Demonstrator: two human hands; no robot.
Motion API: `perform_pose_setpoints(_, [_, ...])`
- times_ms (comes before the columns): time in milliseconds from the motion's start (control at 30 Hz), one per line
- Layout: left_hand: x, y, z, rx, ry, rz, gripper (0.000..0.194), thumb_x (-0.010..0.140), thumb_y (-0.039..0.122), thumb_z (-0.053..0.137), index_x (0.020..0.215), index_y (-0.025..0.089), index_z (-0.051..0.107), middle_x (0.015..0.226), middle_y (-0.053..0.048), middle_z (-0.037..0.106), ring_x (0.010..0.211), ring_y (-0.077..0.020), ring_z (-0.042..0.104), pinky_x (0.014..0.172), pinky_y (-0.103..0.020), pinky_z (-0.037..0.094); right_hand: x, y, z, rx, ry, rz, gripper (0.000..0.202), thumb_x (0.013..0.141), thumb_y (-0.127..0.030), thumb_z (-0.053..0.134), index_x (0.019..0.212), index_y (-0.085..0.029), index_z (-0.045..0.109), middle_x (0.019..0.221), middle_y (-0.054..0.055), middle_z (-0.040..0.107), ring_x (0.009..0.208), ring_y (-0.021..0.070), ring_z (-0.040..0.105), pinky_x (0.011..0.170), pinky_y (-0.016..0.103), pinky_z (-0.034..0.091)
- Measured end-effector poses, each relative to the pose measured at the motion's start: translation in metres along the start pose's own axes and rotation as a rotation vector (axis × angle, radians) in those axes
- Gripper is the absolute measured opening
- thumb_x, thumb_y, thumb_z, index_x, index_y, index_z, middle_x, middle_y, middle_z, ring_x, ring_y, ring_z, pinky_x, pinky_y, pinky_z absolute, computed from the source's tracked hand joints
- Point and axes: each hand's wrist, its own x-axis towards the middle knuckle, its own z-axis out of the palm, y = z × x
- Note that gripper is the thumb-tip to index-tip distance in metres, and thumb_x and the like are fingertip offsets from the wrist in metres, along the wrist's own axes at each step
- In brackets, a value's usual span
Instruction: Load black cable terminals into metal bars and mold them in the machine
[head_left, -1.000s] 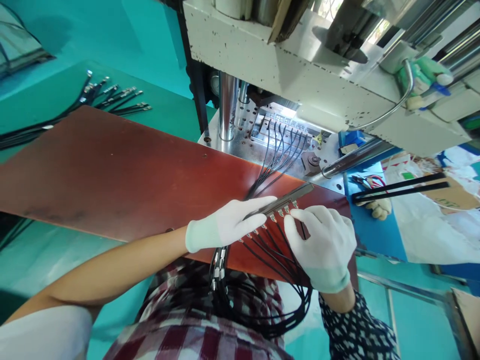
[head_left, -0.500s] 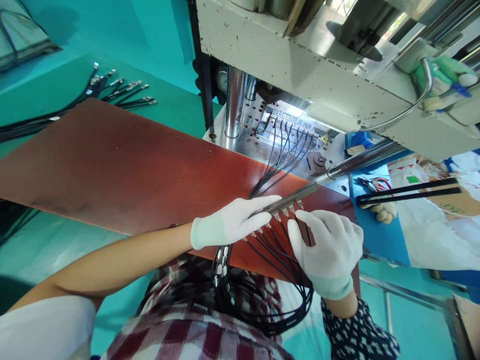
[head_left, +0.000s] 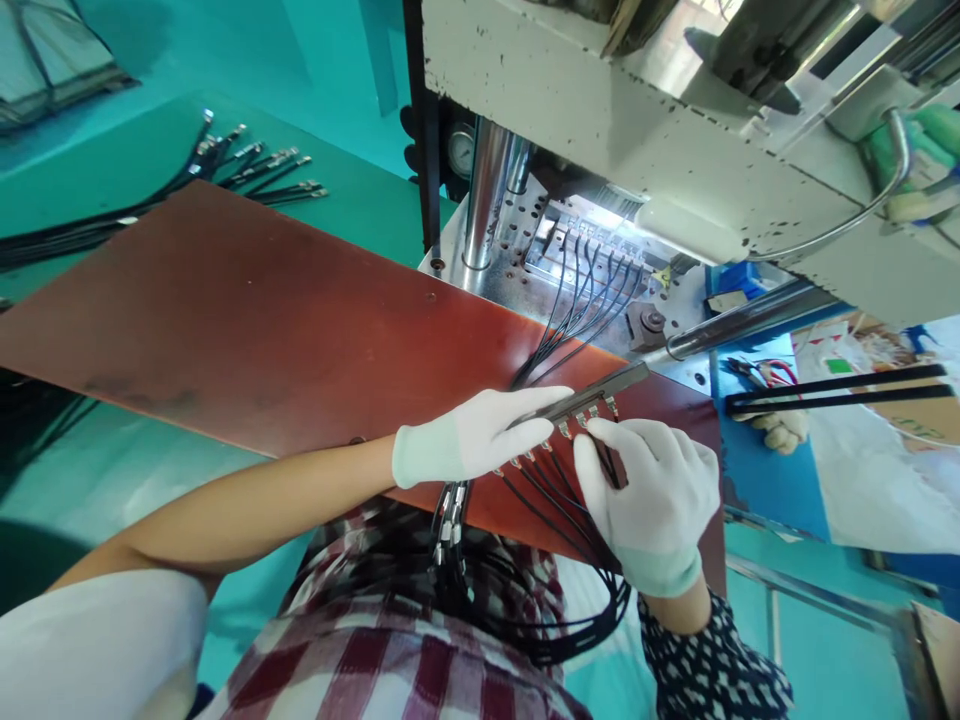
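One view, head: left hand [head_left: 480, 432] grips grey metal bar [head_left: 611, 386] between thumb and fingers, above reddish-brown board [head_left: 300, 330]. Bar's long axis slants from left hand up and rightward, far end above right hand [head_left: 651, 490]; left hand nearer, in contact. Right hand curled, fingertips just below bar; cable pinch cannot be confirmed. Bar slim, straight; small metal connectors [head_left: 564, 430] along lower edge, black cables [head_left: 602, 562] trailing toward person.
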Motion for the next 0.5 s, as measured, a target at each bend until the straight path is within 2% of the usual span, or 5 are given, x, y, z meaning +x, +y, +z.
perform_pose_setpoints(100, [0.000, -0.001, 0.000, -0.031, 0.001, 0.013, 0.053, 0.103, 0.043, 0.041, 0.150, 0.018, 0.044, 0.092, -0.004, 0.072, 0.079, -0.0171, 0.066, 0.082, -0.031, 0.054, -0.002, -0.004, -0.002, 0.005, -0.042, -0.030, 0.010, 0.086, -0.033, 0.072, 0.084, -0.023, 0.074, 0.077, 0.000, 0.071, 0.070, 0.0185, 0.058, 0.072, 0.036, 0.035])
perform_pose_setpoints(233, [0.000, 0.000, -0.001, -0.035, 0.017, 0.011, 0.053, 0.103, 0.041, 0.043, 0.150, 0.016, 0.045, 0.101, -0.006, 0.073, 0.087, -0.0182, 0.067, 0.087, -0.032, 0.053, 0.000, -0.009, 0.002, -0.011, -0.036, -0.017, 0.009, 0.084, -0.028, 0.072, 0.077, -0.023, 0.072, 0.072, -0.001, 0.069, 0.067, 0.0176, 0.056, 0.071, 0.036, 0.033])
perform_pose_setpoints(500, [0.001, 0.001, -0.002, -0.037, 0.003, 0.011, 0.054, 0.103, 0.041, 0.041, 0.150, 0.015, 0.045, 0.088, -0.003, 0.071, 0.075, -0.0155, 0.063, 0.080, -0.029, 0.052, 0.006, -0.010, 0.013, -0.011, 0.002, -0.039, 0.016, 0.080, -0.021, 0.068, 0.064, -0.022, 0.065, 0.066, 0.000, 0.063, 0.064, 0.0175, 0.052, 0.068, 0.036, 0.032])
